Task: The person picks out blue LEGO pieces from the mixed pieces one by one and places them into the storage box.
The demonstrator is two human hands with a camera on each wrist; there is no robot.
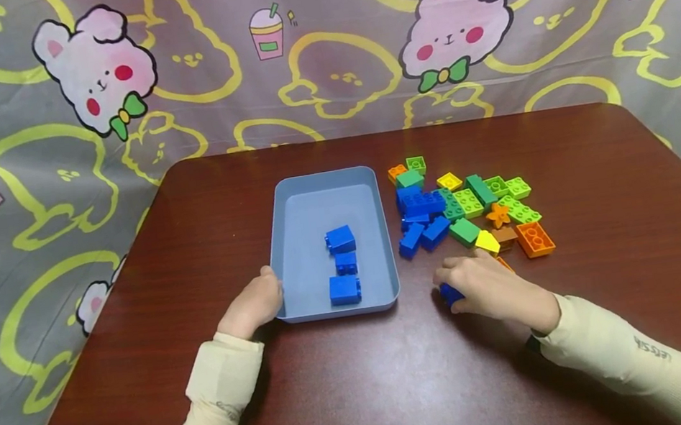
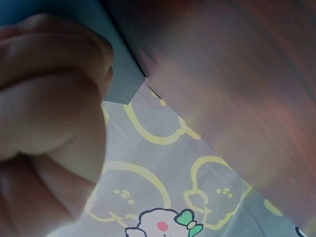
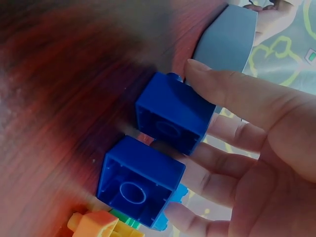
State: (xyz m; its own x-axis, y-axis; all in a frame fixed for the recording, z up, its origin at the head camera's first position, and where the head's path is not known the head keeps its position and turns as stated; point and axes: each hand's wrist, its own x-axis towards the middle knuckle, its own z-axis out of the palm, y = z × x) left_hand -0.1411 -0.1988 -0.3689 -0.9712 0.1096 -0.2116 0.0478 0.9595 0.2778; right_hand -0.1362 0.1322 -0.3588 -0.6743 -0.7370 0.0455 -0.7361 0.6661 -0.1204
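Note:
My left hand point(image 1: 252, 303) grips the left rim of a shallow blue-grey tray point(image 1: 305, 221), near its front corner. Inside the tray lie three blue building bricks point(image 1: 345, 290), in a loose column towards the right. To the right of the tray, my right hand point(image 1: 488, 287) is low over the table around a blue brick point(image 1: 450, 294). In the right wrist view the thumb lies on that blue brick point(image 3: 170, 111), with fingers behind it. A second blue brick point(image 3: 140, 177), hollow side showing, sits close by the lower fingers.
Beyond my right hand spreads a pile of bricks: blue point(image 1: 424, 202), green point(image 1: 464, 231), yellow point(image 1: 449, 181), lime point(image 1: 519, 209) and orange point(image 1: 536, 239). An orange flower piece point(image 1: 498, 214) lies among them. A patterned cloth point(image 1: 317, 49) hangs behind the brown table point(image 1: 216, 208).

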